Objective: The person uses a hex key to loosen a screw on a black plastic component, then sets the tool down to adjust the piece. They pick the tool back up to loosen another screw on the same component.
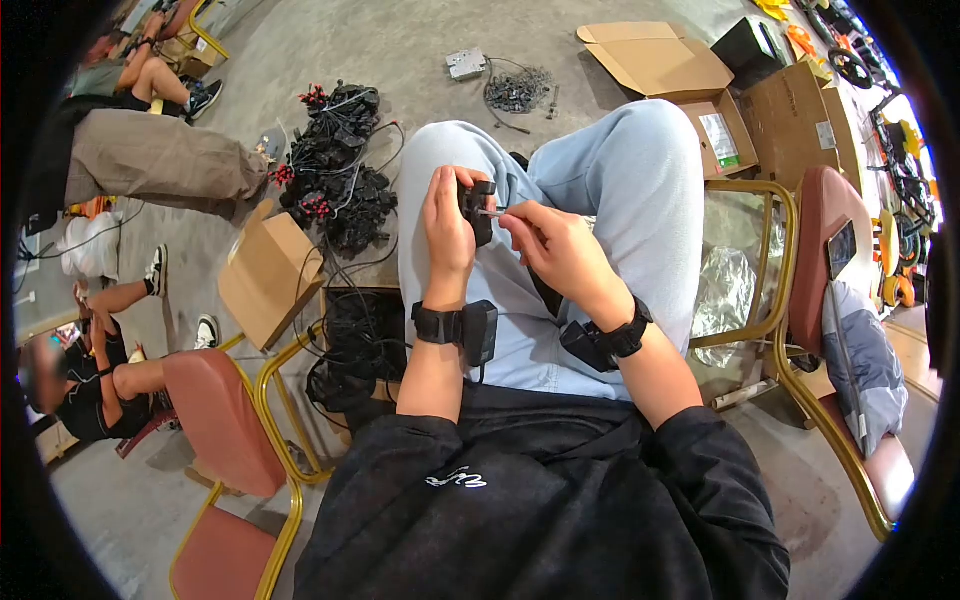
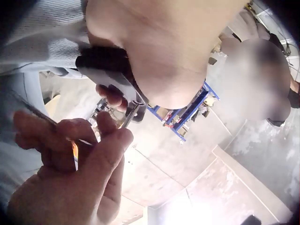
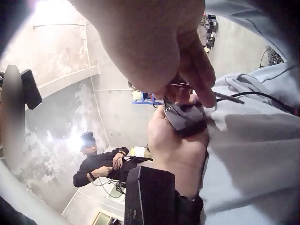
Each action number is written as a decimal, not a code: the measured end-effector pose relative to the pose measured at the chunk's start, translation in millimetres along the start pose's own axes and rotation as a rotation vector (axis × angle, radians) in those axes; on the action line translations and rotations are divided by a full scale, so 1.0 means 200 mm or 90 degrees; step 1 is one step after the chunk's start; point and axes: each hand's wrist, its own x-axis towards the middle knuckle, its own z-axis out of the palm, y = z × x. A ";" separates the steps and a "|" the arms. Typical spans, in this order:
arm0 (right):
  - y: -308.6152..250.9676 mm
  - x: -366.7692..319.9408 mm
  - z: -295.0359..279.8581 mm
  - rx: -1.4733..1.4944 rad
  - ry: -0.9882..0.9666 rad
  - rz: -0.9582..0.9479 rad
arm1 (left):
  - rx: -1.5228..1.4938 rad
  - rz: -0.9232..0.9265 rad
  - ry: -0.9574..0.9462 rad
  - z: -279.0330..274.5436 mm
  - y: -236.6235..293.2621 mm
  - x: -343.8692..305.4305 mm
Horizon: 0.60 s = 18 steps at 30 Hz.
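The black shirt [image 1: 540, 500] lies nearest the head camera, its loose sleeves ending around the elbows. From them both forearms reach forward and converge above the lap, each wearing a black wrist device, the left [image 1: 480, 333] and the right [image 1: 590, 345].

The left hand [image 1: 448, 235] points away from the body, its fingers extending forward and bending around a small black part [image 1: 482, 212], which it holds against the palm. The right hand [image 1: 560, 252] comes in at a slant from the right, wrist lower than the knuckles in the head view, with thumb and fingers closed in a pinch on a slim metal tool [image 3: 229, 97]. Metal meets the black part between the hands; whether the lengths of metal seen in the left wrist view form one piece cannot be told.

Beneath the hands are light blue jeans [image 1: 640, 170], knees raised. Beyond the left knee, dark bundles [image 1: 345, 170] with red ends lie on the floor, near an open carton [image 1: 268, 272]. Red chairs [image 1: 225, 420] stand at either side. Farther ahead are a grey metal box [image 1: 466, 64], a pile of small dark pieces [image 1: 518, 90] and a large open cardboard box [image 1: 650, 60].
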 end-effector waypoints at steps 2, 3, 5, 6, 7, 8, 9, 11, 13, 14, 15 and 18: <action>-0.02 0.01 -0.01 -0.051 0.027 -0.045 | -0.006 -0.006 0.009 0.01 0.00 0.00; -0.02 0.02 -0.02 -0.051 0.026 -0.044 | -0.011 -0.013 0.017 0.01 0.00 0.00; -0.02 0.02 -0.03 -0.103 0.041 -0.100 | -0.013 -0.011 0.014 0.01 -0.01 0.01; -0.01 0.02 -0.03 -0.102 0.038 -0.099 | -0.013 -0.007 0.010 0.01 -0.01 0.01; 0.00 0.01 -0.02 -0.113 0.048 -0.129 | -0.012 -0.011 0.015 0.02 0.00 0.00; 0.01 0.01 -0.02 -0.124 0.059 -0.160 | -0.012 -0.011 0.017 0.02 0.00 0.00; 0.01 0.02 -0.03 -0.123 0.056 -0.161 | -0.005 -0.015 0.022 0.01 -0.01 0.01; 0.01 0.03 -0.04 -0.246 0.085 -0.274 | 0.036 0.006 0.016 0.00 -0.03 0.02; 0.03 0.04 -0.03 -0.250 0.080 -0.275 | 0.061 0.009 0.020 0.00 -0.04 0.01; 0.04 0.04 -0.03 -0.257 0.078 -0.277 | 0.086 0.014 0.020 0.00 -0.04 0.01; 0.04 0.05 -0.03 -0.268 0.080 -0.290 | 0.084 0.009 0.028 -0.01 -0.05 0.02; 0.08 0.07 0.00 -0.253 0.076 -0.317 | 0.069 0.007 0.051 -0.04 -0.07 0.03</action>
